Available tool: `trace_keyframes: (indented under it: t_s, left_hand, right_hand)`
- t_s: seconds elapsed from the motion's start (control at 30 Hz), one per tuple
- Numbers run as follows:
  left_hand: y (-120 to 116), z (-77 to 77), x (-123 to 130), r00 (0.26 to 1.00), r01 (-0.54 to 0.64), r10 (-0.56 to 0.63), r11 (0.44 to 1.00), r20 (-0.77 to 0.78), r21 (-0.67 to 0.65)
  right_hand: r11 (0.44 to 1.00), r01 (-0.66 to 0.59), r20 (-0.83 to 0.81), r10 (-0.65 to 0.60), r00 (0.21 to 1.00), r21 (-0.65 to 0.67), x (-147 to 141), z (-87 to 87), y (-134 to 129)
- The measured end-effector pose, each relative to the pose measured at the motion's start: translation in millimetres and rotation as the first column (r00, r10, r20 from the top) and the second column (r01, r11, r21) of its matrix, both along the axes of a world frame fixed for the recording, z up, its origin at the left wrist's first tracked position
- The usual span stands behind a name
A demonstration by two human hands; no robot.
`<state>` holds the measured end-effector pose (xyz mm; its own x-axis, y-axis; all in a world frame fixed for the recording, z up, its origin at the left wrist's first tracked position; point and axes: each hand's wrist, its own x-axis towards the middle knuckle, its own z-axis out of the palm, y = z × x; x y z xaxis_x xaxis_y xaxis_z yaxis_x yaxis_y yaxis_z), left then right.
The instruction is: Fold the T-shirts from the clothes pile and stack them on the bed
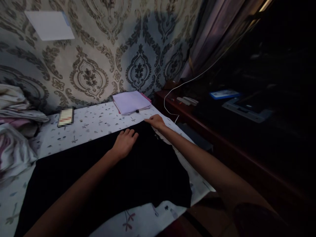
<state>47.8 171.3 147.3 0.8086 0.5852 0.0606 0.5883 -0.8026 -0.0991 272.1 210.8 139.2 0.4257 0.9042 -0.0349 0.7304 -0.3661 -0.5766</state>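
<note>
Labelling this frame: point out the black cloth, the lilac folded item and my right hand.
Black cloth [138, 172], head view: middle of its spread.
Lilac folded item [132, 102], head view: top face.
Right hand [156, 121], head view: its back.

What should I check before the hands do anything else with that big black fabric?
1. Large, dark black fabric spread over the white patterned sheet: ok.
2. Bare left hand resting on the black fabric: ok.
3. Bare right hand at its far right corner: ok.
4. Folded lilac cloth lying apart from the black fabric: ok.
5. Near right edge straight: not ok, it's wavy.
6. No small creases: cannot tell, too dark.
</note>
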Motion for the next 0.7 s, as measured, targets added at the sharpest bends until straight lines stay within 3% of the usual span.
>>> trace_keyframes:
  t_s: [0.23, 0.4, 0.5, 0.57, 0.63, 0.7]
  left_hand:
    - [4.2, 8.5, -9.2, 0.977, -0.029, 0.067, 0.983, 0.204, -0.182]
    - [-1.7, 9.6, -10.3, 0.99, 0.037, -0.012, 0.984, 0.137, -0.176]
    - [-0.4, 7.1, -6.3, 0.941, -0.027, 0.114, 0.964, 0.319, -0.266]
    - [5.8, 0.1, -5.3, 0.89, -0.1, 0.226, 0.944, 0.397, -0.314]
    - [12.5, -9.9, -10.1, 0.895, -0.166, 0.284, 0.928, 0.345, -0.333]
    - [15.4, -18.7, -23.9, 0.92, -0.226, 0.313, 0.915, 0.235, -0.333]
  right_hand:
    - [0.999, 0.029, -0.025, -0.029, 0.999, -0.029, -0.1, -2.4, 1.9]
    - [0.999, 0.012, 0.052, -0.014, 0.999, 0.037, -8.4, 4.0, -10.2]
    - [0.955, -0.181, 0.178, 0.141, 0.974, 0.233, -27.0, -1.4, -16.4]
    - [0.853, -0.406, 0.287, 0.319, 0.903, 0.328, -42.5, -13.4, -19.0]
    - [0.763, -0.574, 0.378, 0.458, 0.805, 0.298, -56.5, -29.4, -21.6]
    - [0.733, -0.643, 0.462, 0.503, 0.731, 0.22, -65.7, -43.8, -24.6]
